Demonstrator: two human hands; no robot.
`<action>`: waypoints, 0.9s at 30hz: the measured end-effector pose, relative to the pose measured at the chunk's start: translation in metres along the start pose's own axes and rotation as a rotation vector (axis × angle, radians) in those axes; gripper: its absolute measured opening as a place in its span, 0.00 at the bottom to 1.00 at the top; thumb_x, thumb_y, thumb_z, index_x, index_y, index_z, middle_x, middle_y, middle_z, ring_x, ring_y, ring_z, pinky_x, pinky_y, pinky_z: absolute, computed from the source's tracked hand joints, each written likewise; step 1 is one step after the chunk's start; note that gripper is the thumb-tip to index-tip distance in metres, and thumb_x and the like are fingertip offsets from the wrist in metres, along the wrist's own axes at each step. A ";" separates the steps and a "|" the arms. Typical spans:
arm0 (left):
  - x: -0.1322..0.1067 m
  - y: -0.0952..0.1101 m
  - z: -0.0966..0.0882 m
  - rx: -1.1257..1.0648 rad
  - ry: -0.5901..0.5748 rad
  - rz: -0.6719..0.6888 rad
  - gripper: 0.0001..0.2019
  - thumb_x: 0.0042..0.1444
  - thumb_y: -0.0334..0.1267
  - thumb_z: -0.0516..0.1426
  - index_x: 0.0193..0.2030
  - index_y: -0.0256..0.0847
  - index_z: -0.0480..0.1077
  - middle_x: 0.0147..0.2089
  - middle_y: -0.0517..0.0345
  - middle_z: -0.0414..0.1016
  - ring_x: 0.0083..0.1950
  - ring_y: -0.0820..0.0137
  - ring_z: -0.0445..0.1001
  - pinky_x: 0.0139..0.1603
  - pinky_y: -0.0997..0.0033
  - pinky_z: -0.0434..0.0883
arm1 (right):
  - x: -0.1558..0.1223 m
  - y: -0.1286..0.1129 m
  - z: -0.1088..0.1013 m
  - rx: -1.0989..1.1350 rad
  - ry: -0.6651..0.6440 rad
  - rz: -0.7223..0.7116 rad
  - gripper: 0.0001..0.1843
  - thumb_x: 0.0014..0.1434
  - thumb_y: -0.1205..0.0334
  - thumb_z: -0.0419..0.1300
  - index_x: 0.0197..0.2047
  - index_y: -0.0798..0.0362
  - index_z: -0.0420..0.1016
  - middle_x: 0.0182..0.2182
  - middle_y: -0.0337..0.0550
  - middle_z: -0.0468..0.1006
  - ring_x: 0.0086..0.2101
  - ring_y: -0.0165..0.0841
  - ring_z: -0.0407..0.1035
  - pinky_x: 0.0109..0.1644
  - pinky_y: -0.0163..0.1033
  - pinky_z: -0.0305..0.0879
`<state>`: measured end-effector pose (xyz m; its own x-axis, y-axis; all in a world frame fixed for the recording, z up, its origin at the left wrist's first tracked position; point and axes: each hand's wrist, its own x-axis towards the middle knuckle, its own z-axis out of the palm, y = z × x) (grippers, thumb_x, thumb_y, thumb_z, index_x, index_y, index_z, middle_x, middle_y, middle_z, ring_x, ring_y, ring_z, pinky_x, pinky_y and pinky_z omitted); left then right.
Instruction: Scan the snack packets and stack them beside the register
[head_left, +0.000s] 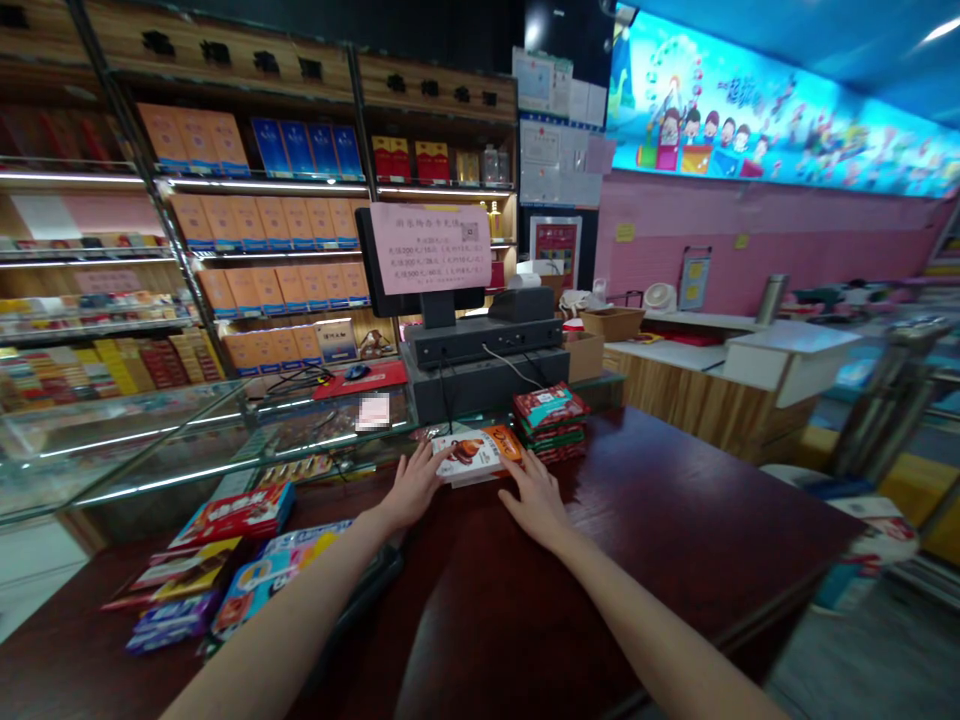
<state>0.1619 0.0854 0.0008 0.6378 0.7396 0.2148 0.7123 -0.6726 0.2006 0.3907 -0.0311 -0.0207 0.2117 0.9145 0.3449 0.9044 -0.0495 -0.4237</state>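
An orange-and-white snack package [480, 452] lies flat on the dark wooden counter, over another flat pack whose pale edge shows below it. My left hand [414, 485] is at its left end, fingers spread and fingertips touching the edge. At the right end rests my right hand [536, 488], fingers apart and touching the orange part. Just beyond the right hand is a stack of red and green snack bags [551, 415]. Left of my left forearm lie a red snack bag [240, 515], a blue snack bag [262, 580] and a purple pack [172, 622].
A dark cash register [487, 345] with a monitor bearing a pink sign [431, 248] stands behind the packages. The glass display case [172, 450] adjoins the counter [660, 530] on the left. A dark object lies partly under my left forearm. Shelves of boxes line the back wall.
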 end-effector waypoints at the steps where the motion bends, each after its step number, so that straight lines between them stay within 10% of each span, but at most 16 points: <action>1: 0.000 0.000 0.000 0.003 -0.006 -0.005 0.31 0.66 0.32 0.46 0.74 0.57 0.48 0.78 0.48 0.49 0.79 0.54 0.42 0.71 0.32 0.47 | 0.000 0.000 0.001 0.001 0.010 -0.002 0.34 0.62 0.62 0.59 0.70 0.46 0.62 0.72 0.57 0.53 0.71 0.52 0.46 0.67 0.59 0.52; 27: 0.007 0.026 -0.006 0.135 0.066 -0.107 0.21 0.69 0.41 0.49 0.67 0.57 0.64 0.61 0.51 0.69 0.63 0.57 0.67 0.68 0.48 0.59 | -0.002 0.002 0.011 -0.237 0.077 -0.173 0.38 0.60 0.66 0.56 0.73 0.50 0.54 0.73 0.48 0.53 0.72 0.45 0.43 0.70 0.57 0.46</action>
<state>0.1834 0.0728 0.0134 0.5391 0.8005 0.2620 0.8106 -0.5776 0.0968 0.3878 -0.0281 -0.0316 0.0666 0.8848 0.4612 0.9888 0.0033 -0.1491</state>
